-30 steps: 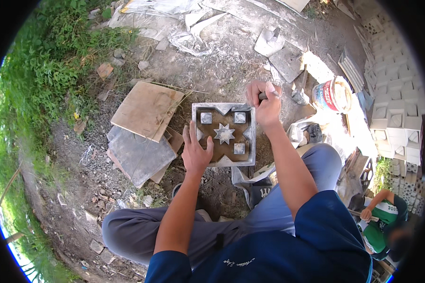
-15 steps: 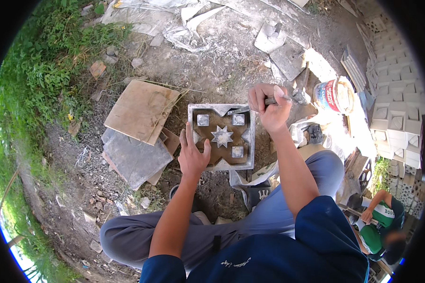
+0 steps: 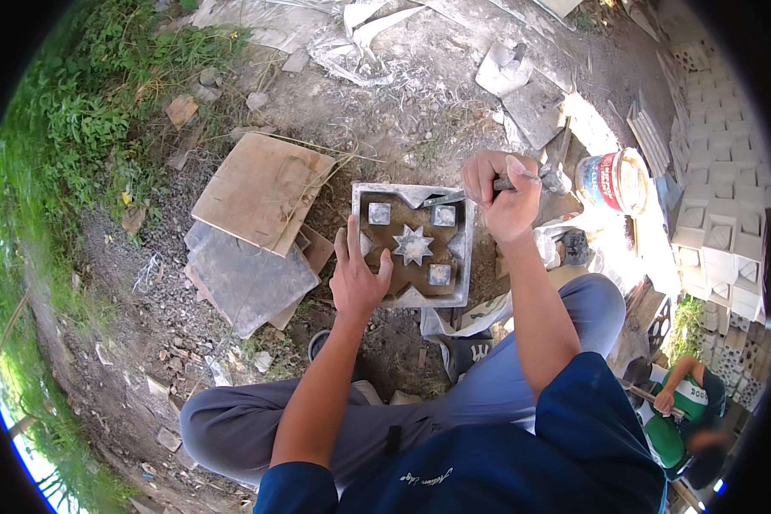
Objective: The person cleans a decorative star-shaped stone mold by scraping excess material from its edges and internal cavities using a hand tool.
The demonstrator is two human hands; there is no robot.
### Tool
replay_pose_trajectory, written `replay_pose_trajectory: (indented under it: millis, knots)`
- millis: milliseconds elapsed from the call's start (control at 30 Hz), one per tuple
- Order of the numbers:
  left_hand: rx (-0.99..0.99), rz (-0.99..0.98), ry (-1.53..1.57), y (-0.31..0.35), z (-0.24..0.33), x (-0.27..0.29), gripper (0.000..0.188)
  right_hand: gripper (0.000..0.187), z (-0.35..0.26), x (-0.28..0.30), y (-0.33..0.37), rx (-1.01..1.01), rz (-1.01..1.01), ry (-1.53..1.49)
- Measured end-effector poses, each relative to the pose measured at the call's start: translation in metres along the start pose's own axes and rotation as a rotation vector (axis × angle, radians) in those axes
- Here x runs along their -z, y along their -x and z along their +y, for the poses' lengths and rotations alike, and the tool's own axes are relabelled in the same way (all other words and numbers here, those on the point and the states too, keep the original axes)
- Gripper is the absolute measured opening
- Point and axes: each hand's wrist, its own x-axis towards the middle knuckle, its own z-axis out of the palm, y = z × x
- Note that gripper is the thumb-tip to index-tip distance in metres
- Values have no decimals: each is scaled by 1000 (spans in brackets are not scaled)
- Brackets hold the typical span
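On the ground before me lies a square grey mould (image 3: 470, 248) with raised walls. Inside it stand a star-shaped block (image 3: 413, 246) and several square blocks. My left hand (image 3: 360, 278) rests at the mould's left wall, fingers stretched and thumb apart, covering its lower left corner. My right hand (image 3: 507, 193) is wrapped round the handle of a narrow flat metal tool (image 3: 444, 199). The tool's blade reaches over the mould's far wall, close to the upper right square block. The full shape of the tool's handle end is unclear.
Left of the mould lie stacked boards, a tan one (image 3: 261, 190) over a grey one (image 3: 253, 278). A bucket (image 3: 612, 182) stands to the right, with stacked pale blocks (image 3: 715, 206) beyond. Another person (image 3: 681, 411) in green works at lower right. Plants grow at left.
The view has shifted slightly, so mould and hands appear a little further right. My grip on the tool and my left hand's place at the mould look much the same.
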Motion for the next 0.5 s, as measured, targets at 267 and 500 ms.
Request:
replay_pose_trajectory:
  millis: [267,500]
  knots:
    - [24,-45,4,-1,0,6,88,60,-86,24,8,130,88,-216]
    - [48,-52,-12,-1,1,3,87,55,-58,37,31,170,140,-187]
